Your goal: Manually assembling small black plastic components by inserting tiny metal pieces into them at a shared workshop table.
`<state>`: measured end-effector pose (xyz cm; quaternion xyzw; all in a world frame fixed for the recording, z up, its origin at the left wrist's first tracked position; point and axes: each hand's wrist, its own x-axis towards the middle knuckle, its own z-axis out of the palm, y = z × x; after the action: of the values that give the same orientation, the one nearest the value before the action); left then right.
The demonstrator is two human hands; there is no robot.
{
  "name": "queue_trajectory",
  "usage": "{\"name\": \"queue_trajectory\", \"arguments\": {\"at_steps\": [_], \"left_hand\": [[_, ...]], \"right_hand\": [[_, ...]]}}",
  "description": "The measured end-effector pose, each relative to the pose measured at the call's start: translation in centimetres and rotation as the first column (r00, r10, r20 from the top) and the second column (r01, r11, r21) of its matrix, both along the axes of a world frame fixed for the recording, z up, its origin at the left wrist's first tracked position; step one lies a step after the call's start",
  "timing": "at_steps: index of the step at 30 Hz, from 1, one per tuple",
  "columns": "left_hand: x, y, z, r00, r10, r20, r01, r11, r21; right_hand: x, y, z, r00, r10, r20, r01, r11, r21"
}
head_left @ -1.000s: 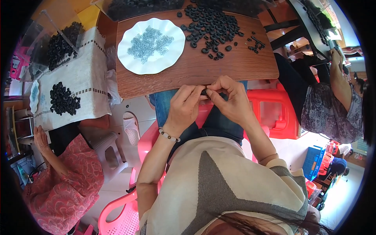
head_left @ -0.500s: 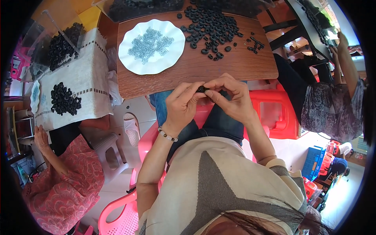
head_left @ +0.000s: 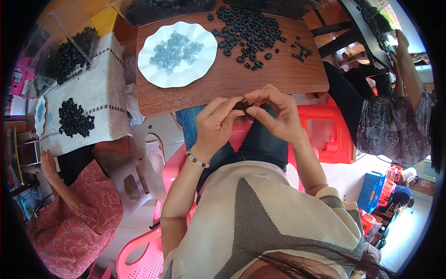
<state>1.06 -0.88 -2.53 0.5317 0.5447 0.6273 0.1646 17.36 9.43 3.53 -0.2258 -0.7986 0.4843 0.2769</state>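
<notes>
Between my hands, just off the table's front edge, is a small black plastic piece [head_left: 241,106] with a hole or recess showing in it. My left hand [head_left: 215,122] pinches it from the left side with thumb and fingers. From the other side, my right hand [head_left: 278,116] closes thumb and fingertips at its right end. Past my hands, the brown table [head_left: 195,98] carries a white scalloped plate [head_left: 145,74] with a heap of tiny clear bluish pieces [head_left: 174,52]. A loose pile of small black ring-like parts [head_left: 248,35] lies right of the plate.
Several thin black bits [head_left: 302,51] lie near the table's right side. At the left, a cloth-covered table [head_left: 104,93] holds more black parts [head_left: 74,118], with a person in a red patterned garment [head_left: 88,214] beside it. A red stool [head_left: 325,153] stands right of my legs.
The fingers of my right hand have lifted and opened slightly around the black piece, showing more of it. My left hand keeps its pinch almost unmoved.
</notes>
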Motion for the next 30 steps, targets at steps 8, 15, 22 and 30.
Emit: {"name": "queue_trajectory", "arguments": {"at_steps": [8,15,22,30], "left_hand": [[0.0,0.4,-0.1,0.975,0.109,-0.192,-0.081,0.986,0.147],[0.1,0.1,0.3,0.957,0.086,-0.276,-0.054,0.991,0.122],[0.3,0.3,0.0,0.959,0.041,-0.280,0.002,0.988,0.152],[0.4,0.5,-0.1,0.957,0.025,-0.290,0.030,0.983,0.183]], "right_hand": [[1.0,0.9,-2.4,0.996,0.059,-0.074,-0.094,0.683,-0.724],[0.7,-0.1,-3.8,0.927,0.134,-0.351,-0.375,0.367,-0.851],[1.0,0.0,-5.7,0.873,0.088,-0.480,-0.488,0.173,-0.856],[1.0,0.5,-5.8,0.885,0.090,-0.458,-0.465,0.097,-0.880]]}}
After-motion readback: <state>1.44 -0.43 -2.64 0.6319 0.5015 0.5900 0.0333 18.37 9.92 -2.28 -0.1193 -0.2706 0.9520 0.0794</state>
